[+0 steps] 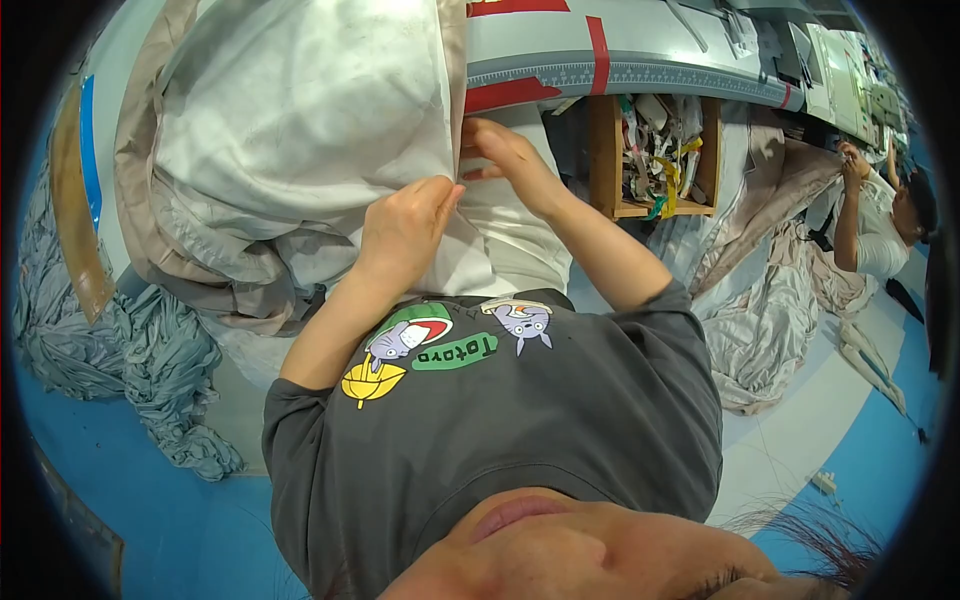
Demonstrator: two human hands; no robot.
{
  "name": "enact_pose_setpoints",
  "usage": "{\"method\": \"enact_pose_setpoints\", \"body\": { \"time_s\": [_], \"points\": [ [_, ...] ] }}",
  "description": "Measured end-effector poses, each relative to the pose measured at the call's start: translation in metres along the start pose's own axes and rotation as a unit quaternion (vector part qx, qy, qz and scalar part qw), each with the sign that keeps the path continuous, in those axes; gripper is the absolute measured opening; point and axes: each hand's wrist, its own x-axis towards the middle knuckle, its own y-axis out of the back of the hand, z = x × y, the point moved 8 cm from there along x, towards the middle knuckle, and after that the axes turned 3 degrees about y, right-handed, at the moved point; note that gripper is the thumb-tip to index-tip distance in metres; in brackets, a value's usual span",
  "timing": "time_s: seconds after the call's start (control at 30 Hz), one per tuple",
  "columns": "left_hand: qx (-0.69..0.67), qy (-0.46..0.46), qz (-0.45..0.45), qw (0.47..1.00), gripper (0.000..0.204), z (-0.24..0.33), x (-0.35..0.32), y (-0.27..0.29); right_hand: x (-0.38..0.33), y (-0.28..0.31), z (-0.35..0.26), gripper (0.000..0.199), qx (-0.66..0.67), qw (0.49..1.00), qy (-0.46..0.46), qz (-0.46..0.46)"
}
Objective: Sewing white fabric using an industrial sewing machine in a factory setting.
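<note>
A large white cloth (300,120) with a beige border strip (452,60) hangs over the table's front edge and down in front of me. My left hand (405,232) is closed on the cloth's right-hand edge, thumb and fingers pinched together. Just right of that edge is my right hand (512,168), its fingers apart and pointing left, the tips at the beige strip. Whether those fingertips touch the strip, I cannot tell. More white cloth (520,230) hangs below and behind my hands.
A grey ruler strip with red tape (640,75) runs along the table edge. Under it sits an open wooden drawer (603,160) of scraps. Grey-green fabric (165,370) is heaped at left. At right, another person (885,235) handles beige cloth (765,190).
</note>
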Motion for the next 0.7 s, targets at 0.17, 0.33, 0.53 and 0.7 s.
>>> {"method": "enact_pose_setpoints", "body": {
  "time_s": [0.17, 0.33, 0.53, 0.7],
  "points": [
    [0.007, 0.014, 0.012, 1.000, 0.017, 0.000, 0.000, 0.006, 0.007, -0.003, 0.031, 0.037, -0.042, 0.993, -0.089, -0.063],
    [-0.060, 0.016, 0.061, 0.996, 0.014, -0.001, -0.006, 0.019, -0.012, -0.014, 0.024, 0.024, -0.017, 0.995, -0.090, -0.045],
    [0.000, 0.046, 0.074, 0.996, 0.010, 0.001, 0.005, 0.022, -0.041, -0.044, 0.037, 0.013, -0.055, 0.991, -0.097, -0.068],
    [-0.039, 0.032, 0.092, 0.994, 0.009, -0.026, -0.010, 0.030, -0.050, -0.039, 0.043, 0.015, -0.107, 0.986, -0.103, -0.082]
  ]
}}
